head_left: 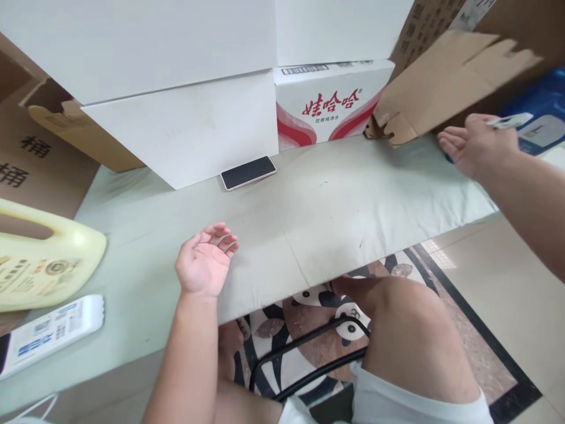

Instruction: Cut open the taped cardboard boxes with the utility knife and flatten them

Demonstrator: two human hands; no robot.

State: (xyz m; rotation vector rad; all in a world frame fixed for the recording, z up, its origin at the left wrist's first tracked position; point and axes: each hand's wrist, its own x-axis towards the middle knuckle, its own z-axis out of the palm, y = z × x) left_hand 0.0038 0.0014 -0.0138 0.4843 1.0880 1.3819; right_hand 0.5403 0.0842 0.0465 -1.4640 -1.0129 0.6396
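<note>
Head view: the right hand (483,142) seems to pinch a small white thing (512,121), best held snugly, while the bare left hand (203,263) has loosely spread fingers.

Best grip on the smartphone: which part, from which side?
Probably the near long edge of the smartphone, coming from the front: thumb over the dark screen, fingertips working under the edge. It lies flat, screen up, its far long edge close along the white panel, leaving little finger room there. The open left hand is nearer than the right hand.
</note>
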